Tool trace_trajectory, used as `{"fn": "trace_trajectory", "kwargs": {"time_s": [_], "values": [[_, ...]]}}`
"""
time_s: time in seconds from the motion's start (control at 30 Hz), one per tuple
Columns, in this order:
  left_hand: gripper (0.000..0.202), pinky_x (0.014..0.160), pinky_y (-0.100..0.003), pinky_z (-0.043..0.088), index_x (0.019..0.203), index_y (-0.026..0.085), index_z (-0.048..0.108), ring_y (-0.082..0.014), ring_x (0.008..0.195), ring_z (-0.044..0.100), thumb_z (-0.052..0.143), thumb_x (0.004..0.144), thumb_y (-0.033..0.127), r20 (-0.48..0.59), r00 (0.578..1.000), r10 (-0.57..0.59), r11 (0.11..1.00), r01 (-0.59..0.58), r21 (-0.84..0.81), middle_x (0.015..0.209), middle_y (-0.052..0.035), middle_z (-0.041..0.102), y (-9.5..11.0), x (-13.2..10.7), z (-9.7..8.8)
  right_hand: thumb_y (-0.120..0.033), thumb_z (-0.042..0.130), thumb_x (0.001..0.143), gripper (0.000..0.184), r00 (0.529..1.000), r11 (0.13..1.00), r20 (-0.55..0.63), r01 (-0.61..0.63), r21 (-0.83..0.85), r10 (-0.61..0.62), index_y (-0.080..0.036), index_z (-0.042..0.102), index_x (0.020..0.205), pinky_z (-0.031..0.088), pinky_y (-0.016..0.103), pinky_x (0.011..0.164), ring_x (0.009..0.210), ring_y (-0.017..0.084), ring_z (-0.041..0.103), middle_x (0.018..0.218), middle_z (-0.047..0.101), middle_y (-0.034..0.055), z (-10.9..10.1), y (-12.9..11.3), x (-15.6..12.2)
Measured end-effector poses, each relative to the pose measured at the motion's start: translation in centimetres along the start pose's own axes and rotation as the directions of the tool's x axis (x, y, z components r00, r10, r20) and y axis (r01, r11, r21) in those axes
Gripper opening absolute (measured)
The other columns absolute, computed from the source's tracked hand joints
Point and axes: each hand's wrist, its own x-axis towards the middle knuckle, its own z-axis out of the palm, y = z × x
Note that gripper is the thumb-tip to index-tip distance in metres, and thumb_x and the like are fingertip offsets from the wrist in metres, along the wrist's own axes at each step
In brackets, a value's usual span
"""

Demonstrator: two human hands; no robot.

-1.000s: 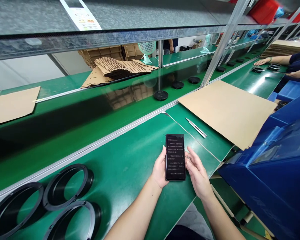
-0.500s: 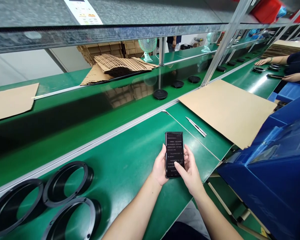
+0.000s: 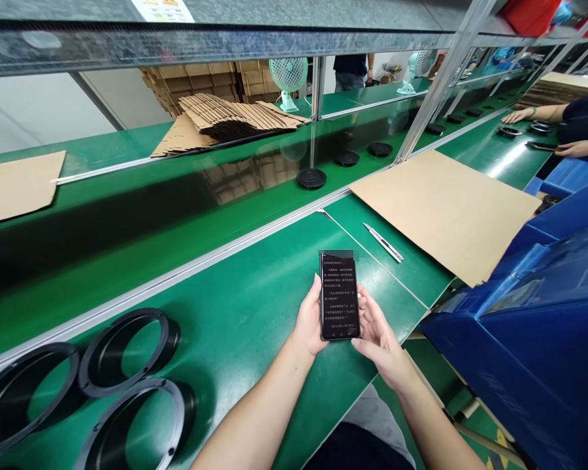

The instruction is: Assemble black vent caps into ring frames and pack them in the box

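A black smartphone [image 3: 340, 297] is held upright above the green worktop, its dark screen filled with lines of pale text. My left hand [image 3: 310, 321] is closed around its left edge, thumb along the side. On the opposite edge, the curled fingers of my right hand [image 3: 379, 333] hold the phone's side, while its thumb lies off the screen by the lower right corner. Beyond the phone, a utility knife [image 3: 383, 243] rests on the worktop. Several black rings [image 3: 169, 414] stand at the lower left.
A cardboard sheet [image 3: 445, 209] overhangs the worktop to the right, beside blue bins [image 3: 500, 352]. Black round discs [image 3: 311, 178] sit on the green conveyor [image 3: 200, 228] behind a metal rail. A co-worker's hands [image 3: 519, 115] are at the far right. A shelf edge [image 3: 225, 46] crosses overhead.
My right thumb has come off the screen and moved down to the right. The text on the screen has shifted slightly. The camera view has tilted a little.
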Motion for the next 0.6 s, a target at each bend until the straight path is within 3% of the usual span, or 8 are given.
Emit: {"fn": "trace_trajectory", "kwargs": {"time_s": [0.43,0.6], "values": [[0.076,0.095,-0.043,0.052,0.128,0.0,0.058,-0.0304,0.099,0.069,0.031,0.099,0.065,-0.025,0.999,0.031,0.999,-0.03,0.022,0.112,-0.0231,0.069,0.13,-0.09,0.17,-0.042,0.072,0.091,0.082,1.0,0.999,-0.024,0.018,-0.048,-0.019,-0.034,0.024,0.157,0.034,0.048,0.118,0.144,0.027,0.034,0.161,0.025,0.0038,0.43,0.32,-0.1],[0.079,0.093,-0.039,0.053,0.129,-0.001,0.057,-0.0293,0.104,0.068,0.025,0.1,0.065,-0.006,1.0,0.027,0.999,-0.027,0.041,0.115,-0.0231,0.068,-0.1,0.02,0.15,-0.042,0.069,0.093,0.07,0.989,0.997,-0.136,0.045,-0.057,-0.053,-0.032,0.033,0.152,0.042,0.045,0.114,0.138,0.027,0.043,0.154,0.039,0.0056,0.81,0.91,0.45]]}}
